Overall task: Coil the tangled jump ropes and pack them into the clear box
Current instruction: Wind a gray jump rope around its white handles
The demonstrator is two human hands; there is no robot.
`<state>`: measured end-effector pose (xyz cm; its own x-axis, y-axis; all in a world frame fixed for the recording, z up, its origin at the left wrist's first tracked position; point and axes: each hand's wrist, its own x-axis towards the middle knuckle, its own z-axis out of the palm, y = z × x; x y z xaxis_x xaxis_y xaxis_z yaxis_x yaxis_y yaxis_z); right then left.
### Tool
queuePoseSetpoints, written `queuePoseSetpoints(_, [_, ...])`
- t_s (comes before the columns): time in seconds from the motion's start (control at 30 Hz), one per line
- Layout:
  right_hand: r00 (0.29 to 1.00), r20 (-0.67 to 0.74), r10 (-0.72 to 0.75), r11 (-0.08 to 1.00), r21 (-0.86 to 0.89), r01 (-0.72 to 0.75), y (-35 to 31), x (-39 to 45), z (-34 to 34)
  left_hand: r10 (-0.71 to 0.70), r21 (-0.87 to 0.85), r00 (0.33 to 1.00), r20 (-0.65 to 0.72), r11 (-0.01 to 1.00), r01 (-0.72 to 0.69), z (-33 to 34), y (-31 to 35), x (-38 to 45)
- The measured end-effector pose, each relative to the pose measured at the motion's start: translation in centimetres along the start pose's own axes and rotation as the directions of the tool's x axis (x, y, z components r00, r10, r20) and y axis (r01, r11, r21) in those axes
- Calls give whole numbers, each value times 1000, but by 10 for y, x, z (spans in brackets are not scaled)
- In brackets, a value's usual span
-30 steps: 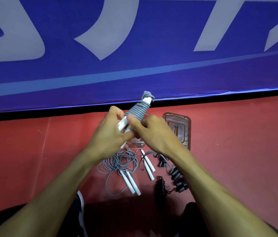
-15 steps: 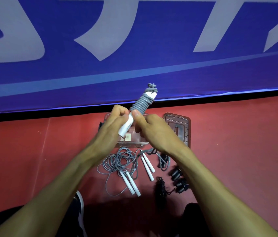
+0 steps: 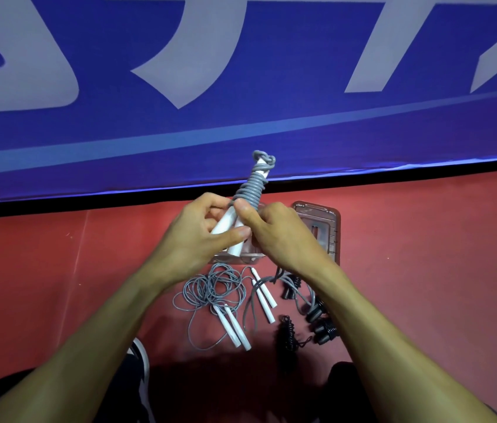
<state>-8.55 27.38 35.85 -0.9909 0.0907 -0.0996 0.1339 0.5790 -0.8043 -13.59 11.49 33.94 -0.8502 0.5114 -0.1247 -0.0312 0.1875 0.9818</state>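
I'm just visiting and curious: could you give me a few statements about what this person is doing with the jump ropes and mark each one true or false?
1. Both hands hold one wrapped rope with white handles. True: the left hand and the right hand both grip it.
2. The cord on that rope is red. False: it is grey.
3. A loose grey rope lies on the red floor. True.
4. The lid is fastened onto the clear box. False: it lies beside the box, to its right.
5. Every rope is already packed. False: several still lie on the floor.
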Motion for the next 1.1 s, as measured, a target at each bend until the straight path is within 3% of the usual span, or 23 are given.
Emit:
queuePoseSetpoints(0.13, [1000, -9, -17, 1000, 23, 17, -1, 1, 1, -71, -55, 997, 30, 996, 73, -3, 5, 0])
queuePoseSetpoints(0.27, [999, 41, 26, 994, -111, -21, 0, -5, 2, -151, 1, 983, 101, 988, 152, -5, 4, -3])
queuePoseSetpoints(0.43, [999, -22, 25, 985, -172, -28, 4, -3, 5, -22, 263, 1000, -7, 964, 24, -7, 5, -4])
queuePoseSetpoints(0.6, [1000, 9, -24, 994, -109, 25, -1, -1, 4, 40, 264, 998, -54, 964, -24, -3, 8, -3])
queuePoseSetpoints(0.73, [1000, 4, -12, 989, -145, 12, -1, -2, 10, 54, 266, 998, -6, 963, -51, 2, 9, -5])
queuePoseSetpoints(0.8, [1000, -10, -17, 989, -144, 16, 1, -1, 8, 22, 194, 999, 48, 980, -31, 3, 10, -6])
queuePoseSetpoints(0.87, [1000, 15, -26, 996, -80, 27, 1, 1, 3, -39, -19, 995, 91, 999, 41, 2, 11, -6])
queuePoseSetpoints(0.97, [999, 33, -15, 1000, -4, 15, -2, 0, -1, -80, -308, 991, 110, 945, 111, 2, 15, -5])
queuePoseSetpoints(1.1, [999, 24, 47, 998, -52, -46, -1, -2, 1, -64, -355, 997, 44, 932, 75, 2, 13, -5])
